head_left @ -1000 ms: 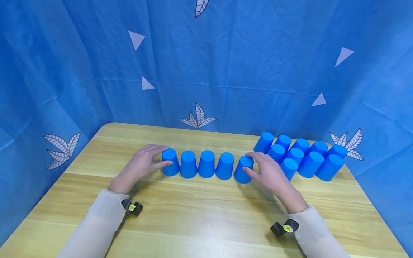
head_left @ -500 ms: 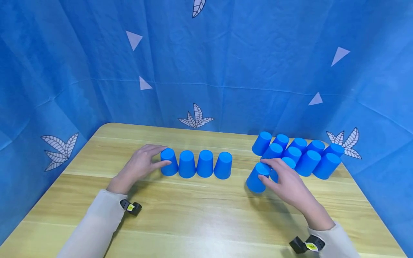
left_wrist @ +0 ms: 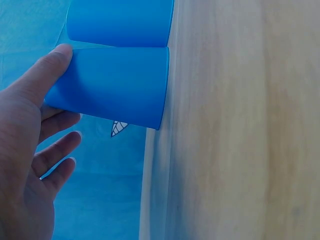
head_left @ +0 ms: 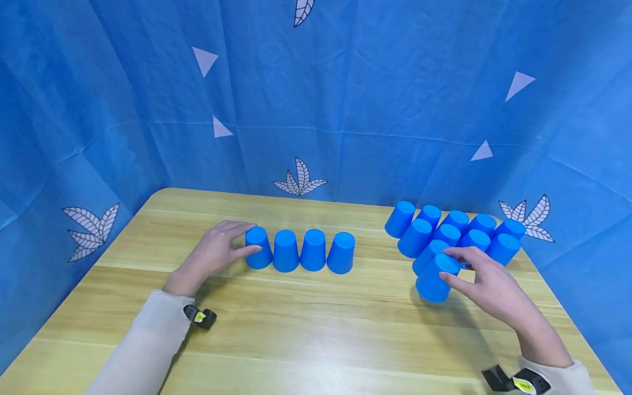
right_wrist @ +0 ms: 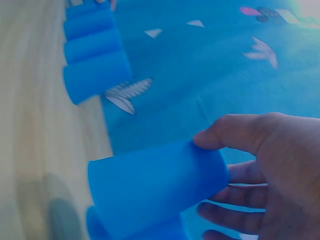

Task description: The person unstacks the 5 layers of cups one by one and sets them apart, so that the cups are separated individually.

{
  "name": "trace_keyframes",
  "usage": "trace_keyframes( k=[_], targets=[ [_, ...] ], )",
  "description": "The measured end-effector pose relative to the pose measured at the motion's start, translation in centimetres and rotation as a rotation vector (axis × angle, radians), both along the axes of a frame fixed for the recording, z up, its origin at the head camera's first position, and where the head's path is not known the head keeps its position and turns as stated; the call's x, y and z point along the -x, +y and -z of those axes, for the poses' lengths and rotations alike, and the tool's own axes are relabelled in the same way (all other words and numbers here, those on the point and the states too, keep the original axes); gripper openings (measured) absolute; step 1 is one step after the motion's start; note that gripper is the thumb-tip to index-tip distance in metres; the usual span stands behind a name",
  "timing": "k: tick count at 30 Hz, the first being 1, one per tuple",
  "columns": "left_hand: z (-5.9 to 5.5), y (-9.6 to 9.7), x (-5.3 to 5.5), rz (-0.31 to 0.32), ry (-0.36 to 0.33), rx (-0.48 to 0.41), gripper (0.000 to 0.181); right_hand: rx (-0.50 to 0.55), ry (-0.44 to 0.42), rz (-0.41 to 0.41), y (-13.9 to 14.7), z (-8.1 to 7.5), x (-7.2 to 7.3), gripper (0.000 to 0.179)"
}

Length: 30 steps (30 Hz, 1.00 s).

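Note:
Upside-down blue plastic cups stand on a wooden table. My left hand (head_left: 214, 251) pinches the leftmost cup (head_left: 259, 252) of a short row near its closed end, thumb on the near side. The left wrist view shows that cup (left_wrist: 115, 85) with the thumb on it and the other fingers loosely bent below. At right, my right hand (head_left: 494, 282) pinches another blue cup (head_left: 434, 285) near its top between thumb and fingers. In the right wrist view this held cup (right_wrist: 155, 185) is slightly tilted, overlapping one behind it.
The row continues right of my left hand with three more cups, ending at one cup (head_left: 340, 253). Behind my right hand stands a cluster of several blue cups (head_left: 415, 238), partly hidden by it. A blue curtain (head_left: 316, 99) hangs behind the table (head_left: 306, 340).
My right hand has carried the cup from the row's right end rightward and nearer, to the front of the cluster. My left hand has stayed on its cup.

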<state>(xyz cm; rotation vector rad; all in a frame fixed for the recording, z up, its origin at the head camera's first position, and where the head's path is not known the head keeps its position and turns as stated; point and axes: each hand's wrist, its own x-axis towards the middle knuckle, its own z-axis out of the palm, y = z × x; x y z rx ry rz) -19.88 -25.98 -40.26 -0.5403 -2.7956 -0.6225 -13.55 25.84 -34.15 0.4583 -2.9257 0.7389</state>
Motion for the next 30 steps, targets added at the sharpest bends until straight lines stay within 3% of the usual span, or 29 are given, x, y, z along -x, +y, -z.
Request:
trace_keyframes(
  k=[11, 21, 30],
  targets=[
    [-0.1, 0.0, 0.1, 0.002, -0.009, 0.000, 0.070, -0.024, -0.132, 0.045, 4.4, -0.2, 0.7, 0.061],
    [0.0, -0.1, 0.0, -0.003, -0.007, -0.002, 0.071, -0.074, -0.124, 0.149, 5.5, 1.8, 2.3, 0.070],
    [0.0, 0.0, -0.1, 0.002, -0.002, -0.008, 0.069, -0.083, -0.092, 0.206, 5.2, 2.8, 2.8, 0.073]
  ],
)
